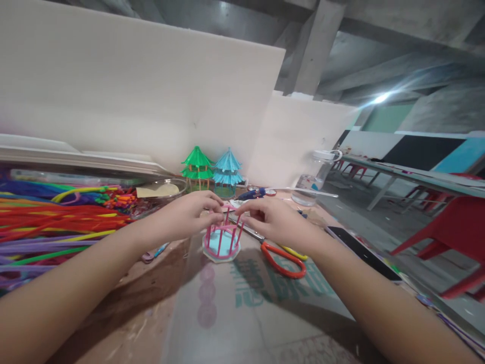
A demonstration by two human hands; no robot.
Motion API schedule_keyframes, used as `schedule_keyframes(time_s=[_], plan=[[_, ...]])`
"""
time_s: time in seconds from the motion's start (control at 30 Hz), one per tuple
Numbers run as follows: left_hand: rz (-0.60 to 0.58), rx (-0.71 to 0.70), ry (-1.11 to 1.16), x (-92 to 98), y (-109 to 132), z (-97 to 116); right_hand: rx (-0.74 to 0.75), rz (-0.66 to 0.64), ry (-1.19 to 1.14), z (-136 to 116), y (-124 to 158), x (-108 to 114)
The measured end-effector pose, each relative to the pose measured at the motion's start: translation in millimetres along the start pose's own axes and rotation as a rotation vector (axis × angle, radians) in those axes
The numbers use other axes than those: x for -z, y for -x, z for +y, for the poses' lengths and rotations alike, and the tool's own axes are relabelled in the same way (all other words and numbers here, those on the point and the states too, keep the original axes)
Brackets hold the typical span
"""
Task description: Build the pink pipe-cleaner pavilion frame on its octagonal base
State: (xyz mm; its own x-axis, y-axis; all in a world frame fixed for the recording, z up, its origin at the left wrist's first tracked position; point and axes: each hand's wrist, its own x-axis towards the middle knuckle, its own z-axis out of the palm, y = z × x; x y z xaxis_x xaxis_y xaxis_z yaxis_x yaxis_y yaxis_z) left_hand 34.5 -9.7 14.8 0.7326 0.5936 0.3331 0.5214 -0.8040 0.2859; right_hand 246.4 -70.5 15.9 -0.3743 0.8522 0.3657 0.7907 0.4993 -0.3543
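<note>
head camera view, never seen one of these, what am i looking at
There is no machine here, only a person working bare-handed. One camera, worn on the head, looks forward and down. The left hand and right hand have their fingers at the top of a small pink frame on a pale blue base; how firmly either grips is hard to tell. On the table, scissors lie beside the frame, pipe cleaners at the left, a smartphone at the right. Behind stand a green pavilion model, a blue pavilion model and a clear bottle.
</note>
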Motion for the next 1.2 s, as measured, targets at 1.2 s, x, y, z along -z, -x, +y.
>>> schedule_keyframes(time_s=[1.2], plan=[[0.006, -0.137, -0.188, -5.1, -2, -2, 0.030, -0.079, -0.078, 7, -5, -44]])
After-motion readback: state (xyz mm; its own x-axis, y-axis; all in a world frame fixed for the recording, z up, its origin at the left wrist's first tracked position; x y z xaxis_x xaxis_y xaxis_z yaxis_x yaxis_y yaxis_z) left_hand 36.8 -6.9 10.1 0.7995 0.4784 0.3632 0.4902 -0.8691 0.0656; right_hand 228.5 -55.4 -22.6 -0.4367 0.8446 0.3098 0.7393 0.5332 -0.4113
